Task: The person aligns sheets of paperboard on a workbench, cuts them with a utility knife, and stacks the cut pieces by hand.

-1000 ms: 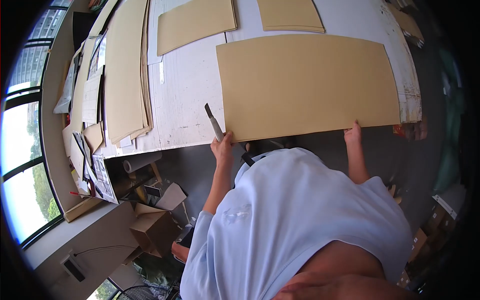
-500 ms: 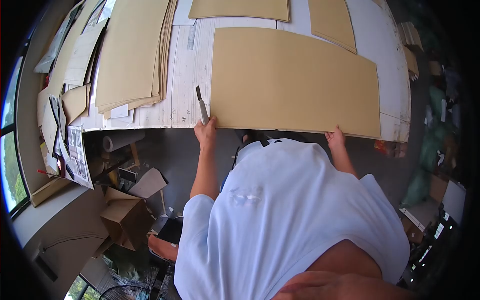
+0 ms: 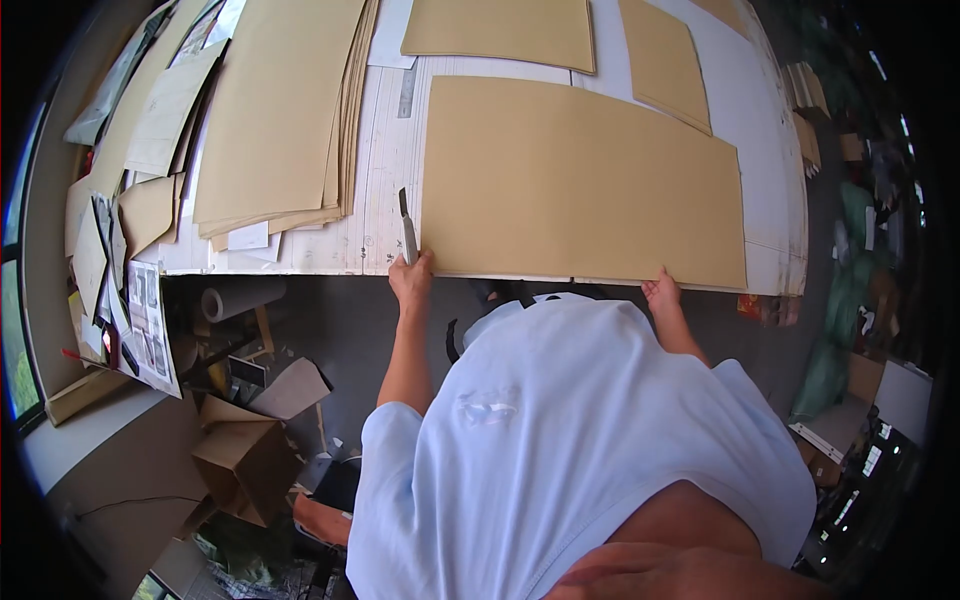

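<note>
Sheet (image 3: 580, 185) on white table (image 3: 380, 190) above grey floor (image 3: 360, 340). I see the left hand (image 3: 411, 280) clasping a knife (image 3: 408, 230), handle end hidden; the right hand (image 3: 662, 290) pinching the sheet's near edge; far stack (image 3: 500, 28) cut off.

The single view comes from a head-worn camera, facing forward and steeply down. The wearer's shirt (image 3: 590, 430) looms nearest, filling the lower middle; the hands (image 3: 411, 282) and worktop (image 3: 385, 190) lie farther off, above it. The wide, curved, dark-cornered view reaches a window (image 3: 22, 365) at far left and the floor (image 3: 340, 315) below.
</note>
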A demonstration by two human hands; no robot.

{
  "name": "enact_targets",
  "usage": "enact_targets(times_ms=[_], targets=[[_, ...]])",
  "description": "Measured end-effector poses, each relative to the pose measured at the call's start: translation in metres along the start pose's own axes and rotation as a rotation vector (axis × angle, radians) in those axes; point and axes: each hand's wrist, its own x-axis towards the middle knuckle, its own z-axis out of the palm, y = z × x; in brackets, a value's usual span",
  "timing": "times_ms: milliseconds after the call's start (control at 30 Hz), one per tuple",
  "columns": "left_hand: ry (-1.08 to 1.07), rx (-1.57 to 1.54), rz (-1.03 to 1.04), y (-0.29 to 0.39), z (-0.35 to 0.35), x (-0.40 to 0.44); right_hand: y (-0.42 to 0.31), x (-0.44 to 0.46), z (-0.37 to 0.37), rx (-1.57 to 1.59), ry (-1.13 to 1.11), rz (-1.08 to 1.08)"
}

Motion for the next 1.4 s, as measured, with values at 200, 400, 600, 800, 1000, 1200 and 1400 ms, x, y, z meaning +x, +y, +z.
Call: enact_targets(times_ms=[200,400,600,800,1000,1200,1400], targets=[[0.010,0.015,-0.012,0.004,-0.001,-0.003,-0.004,-0.002,-0.002,-0.053,-0.011,-0.009],[0.007,0.048,0.007,-0.002,0.000,0.001,-0.004,0.010,-0.007,-0.073,-0.047,0.000],[0.112,0.205,0.129,0.000,-0.012,-0.014,-0.005,0.020,-0.013,-0.072,-0.077,0.027],[0.114,0.387,0.588,0.018,0.006,-0.067,-0.007,0.008,-0.008,-0.085,-0.057,0.024],[-0.040,0.472,0.768,0.008,0.040,-0.067,-0.009,0.002,-0.005,-0.098,-0.067,0.010],[-0.065,0.519,0.761,0.006,0.043,-0.061,-0.008,0.001,-0.005,-0.096,-0.061,0.015],[-0.075,0.490,0.699,0.015,0.040,-0.062,-0.005,0.012,-0.012,-0.137,-0.114,0.072]])
